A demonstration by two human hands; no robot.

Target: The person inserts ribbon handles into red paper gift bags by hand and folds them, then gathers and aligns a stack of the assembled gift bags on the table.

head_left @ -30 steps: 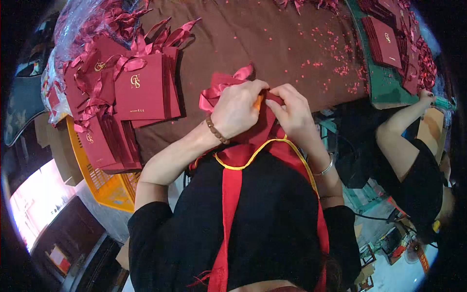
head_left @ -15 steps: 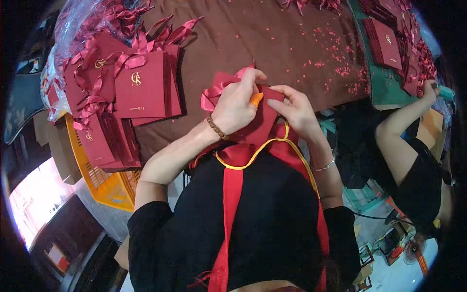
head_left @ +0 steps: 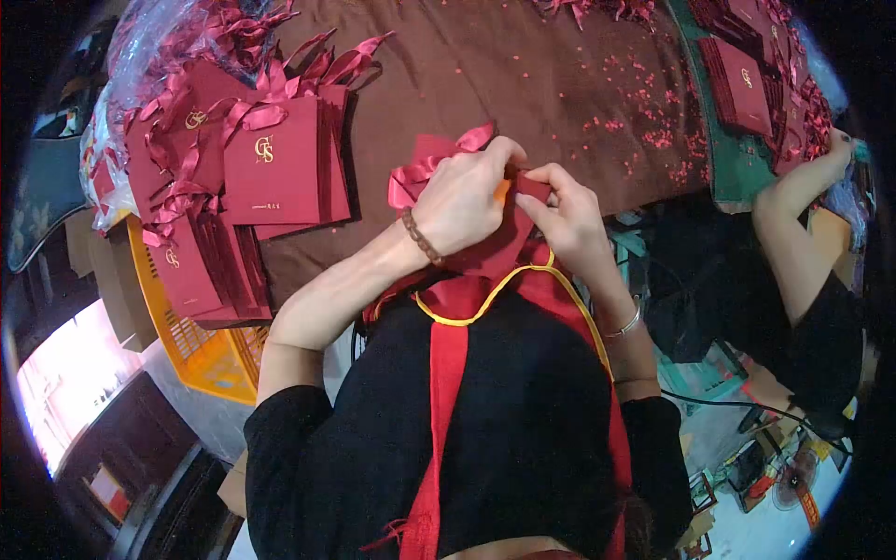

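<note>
A dark red bag (head_left: 495, 245) with a pink ribbon (head_left: 408, 187) lies between my two hands at the table's near edge. My left hand (head_left: 464, 201), with a brown bead bracelet above it, is closed on the bag's upper part. Something orange (head_left: 503, 193) shows at its fingers; its shape is mostly hidden. My right hand (head_left: 566, 213) pinches the bag's right corner between thumb and fingers, close to my left fingertips. Whatever lies right between the fingertips is too small to tell.
Stacked red ribboned bags (head_left: 271, 166) stand at the left on the brown cloth (head_left: 448, 84), above a yellow crate (head_left: 201, 359). Red specks dot the cloth. Another person's arm (head_left: 801, 224) reaches toward bags (head_left: 744, 89) on a green surface at the right.
My right hand has come back to my left fingertips and folds up the bag's corner. The other person's arm has shifted right.
</note>
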